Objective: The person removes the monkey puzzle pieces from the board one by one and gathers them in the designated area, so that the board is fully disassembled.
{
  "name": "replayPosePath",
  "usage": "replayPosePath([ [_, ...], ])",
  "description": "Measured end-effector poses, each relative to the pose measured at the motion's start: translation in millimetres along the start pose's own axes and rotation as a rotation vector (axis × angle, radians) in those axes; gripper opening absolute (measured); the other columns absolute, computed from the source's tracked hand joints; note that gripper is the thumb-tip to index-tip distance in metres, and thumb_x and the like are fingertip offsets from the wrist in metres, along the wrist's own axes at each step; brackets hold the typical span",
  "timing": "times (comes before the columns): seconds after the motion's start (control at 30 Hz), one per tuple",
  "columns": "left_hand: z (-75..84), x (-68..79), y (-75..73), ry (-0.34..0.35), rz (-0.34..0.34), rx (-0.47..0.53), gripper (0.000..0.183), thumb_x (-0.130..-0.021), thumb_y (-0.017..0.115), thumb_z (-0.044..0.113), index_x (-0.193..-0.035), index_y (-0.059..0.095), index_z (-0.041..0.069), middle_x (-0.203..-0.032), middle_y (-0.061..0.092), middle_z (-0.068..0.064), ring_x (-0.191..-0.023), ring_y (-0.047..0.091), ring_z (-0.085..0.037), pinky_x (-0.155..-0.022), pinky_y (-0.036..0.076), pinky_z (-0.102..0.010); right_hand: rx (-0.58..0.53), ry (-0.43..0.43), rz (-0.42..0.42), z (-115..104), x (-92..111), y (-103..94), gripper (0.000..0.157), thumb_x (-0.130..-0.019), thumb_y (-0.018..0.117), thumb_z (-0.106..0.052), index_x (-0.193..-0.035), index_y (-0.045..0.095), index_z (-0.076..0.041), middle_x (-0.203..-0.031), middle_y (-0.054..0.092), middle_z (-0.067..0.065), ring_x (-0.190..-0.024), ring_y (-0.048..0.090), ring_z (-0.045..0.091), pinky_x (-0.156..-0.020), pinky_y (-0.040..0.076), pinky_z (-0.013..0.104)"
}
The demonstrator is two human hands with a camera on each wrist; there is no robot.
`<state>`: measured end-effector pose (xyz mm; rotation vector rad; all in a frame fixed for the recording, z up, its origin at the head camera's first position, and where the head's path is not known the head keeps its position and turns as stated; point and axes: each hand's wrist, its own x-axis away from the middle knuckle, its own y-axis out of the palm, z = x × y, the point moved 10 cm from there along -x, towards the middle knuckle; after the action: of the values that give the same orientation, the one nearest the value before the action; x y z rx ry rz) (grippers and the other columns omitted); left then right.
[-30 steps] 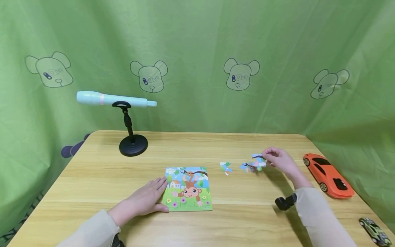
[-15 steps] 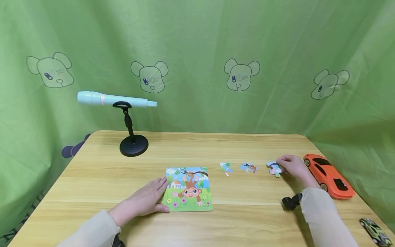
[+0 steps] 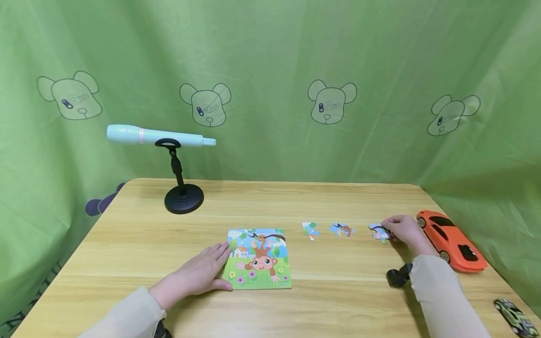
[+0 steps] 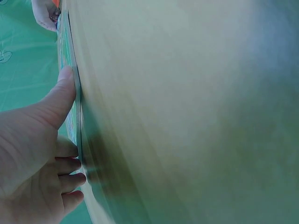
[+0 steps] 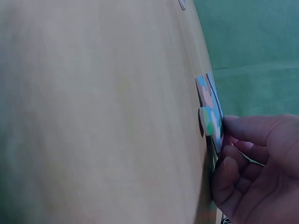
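A square jigsaw puzzle (image 3: 258, 263) with a monkey picture lies flat on the table. My left hand (image 3: 205, 267) rests at its left edge, fingers straight, thumb on the near corner; the left wrist view shows the thumb (image 4: 63, 95) along the board's rim. Off to the right, my right hand (image 3: 406, 233) pinches a puzzle piece (image 3: 379, 232) by its right side, at the tabletop. In the right wrist view, fingertips hold the edge of this blue, green and pink piece (image 5: 210, 112). Two loose pieces, a left one (image 3: 310, 229) and a middle one (image 3: 341, 229), lie in a row beside it.
An orange toy car (image 3: 451, 241) stands at the table's right edge, close to my right wrist. Nearer is a small camouflage toy car (image 3: 516, 318). A light blue microphone (image 3: 162, 136) sits on a black stand (image 3: 183, 198) at the back left. Green curtain (image 3: 270, 56) hangs behind.
My right hand has carried its puzzle piece rightward, away from the middle piece, and lowered it to the table in line with the other two. The left hand has stayed put.
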<state>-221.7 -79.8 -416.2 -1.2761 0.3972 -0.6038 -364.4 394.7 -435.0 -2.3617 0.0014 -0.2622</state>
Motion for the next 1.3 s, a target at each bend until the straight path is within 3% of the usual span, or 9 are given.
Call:
replayPosePath([
  [0.3,0.1,0.0,-0.3,0.003,0.002,0.004,0.087,-0.081,0.059,0.052,-0.135,0.034,-0.013,-0.142,0.027,-0.029,-0.128,0.028,-0.042,-0.104,0.027,-0.049,-0.018,0.012,-0.008,-0.8,1.5,0.8,0.035,-0.094,0.05,-0.02,-0.106,0.057,0.012,-0.079,0.058,0.006,-0.068,0.052,0.016,-0.057,0.049,0.028],
  [0.5,-0.3,-0.3,0.2,0.004,0.001,-0.001,0.087,-0.082,0.059,0.052,-0.134,0.035,-0.013,-0.142,0.028,-0.029,-0.128,0.029,-0.042,-0.104,0.027,-0.049,0.006,-0.042,0.0,-14.9,5.0,0.1,0.039,-0.095,0.049,-0.026,-0.109,0.056,0.01,-0.073,0.055,0.006,-0.066,0.051,0.018,-0.059,0.047,0.03],
  [0.7,-0.1,-0.6,0.1,0.009,0.002,-0.005,0.087,-0.082,0.06,0.051,-0.134,0.035,-0.013,-0.141,0.028,-0.029,-0.128,0.029,-0.042,-0.103,0.027,-0.049,0.026,-0.162,-0.005,-52.2,11.1,6.0,0.046,-0.097,0.047,-0.029,-0.12,0.051,0.011,-0.065,0.049,0.007,-0.056,0.046,0.019,-0.056,0.043,0.033],
  [0.93,0.9,-1.7,0.8,0.016,0.004,-0.02,0.086,-0.082,0.06,0.05,-0.134,0.035,-0.014,-0.141,0.028,-0.029,-0.128,0.029,-0.042,-0.103,0.028,-0.049,0.003,-0.286,-0.025,-101.4,23.0,25.0,0.041,-0.096,0.051,-0.026,-0.117,0.054,0.009,-0.069,0.051,0.011,-0.056,0.047,0.02,-0.052,0.045,0.035],
  [1.13,0.5,-1.6,1.3,0.01,-0.003,-0.016,0.087,-0.082,0.06,0.051,-0.134,0.034,-0.013,-0.141,0.028,-0.029,-0.128,0.029,-0.041,-0.103,0.028,-0.049,-0.012,-0.412,-0.056,-144.5,37.7,48.3,0.032,-0.093,0.056,-0.021,-0.111,0.058,0.006,-0.076,0.054,0.008,-0.06,0.05,0.021,-0.049,0.045,0.026],
  [1.3,0.3,-1.1,1.4,0.005,-0.008,-0.016,0.087,-0.082,0.059,0.052,-0.135,0.034,-0.013,-0.142,0.028,-0.028,-0.129,0.029,-0.041,-0.103,0.028,-0.049,-0.019,-0.474,-0.109,-170.4,45.1,75.9,0.029,-0.091,0.059,-0.021,-0.108,0.061,0.003,-0.081,0.058,0.01,-0.064,0.053,0.024,-0.052,0.048,0.029],
])
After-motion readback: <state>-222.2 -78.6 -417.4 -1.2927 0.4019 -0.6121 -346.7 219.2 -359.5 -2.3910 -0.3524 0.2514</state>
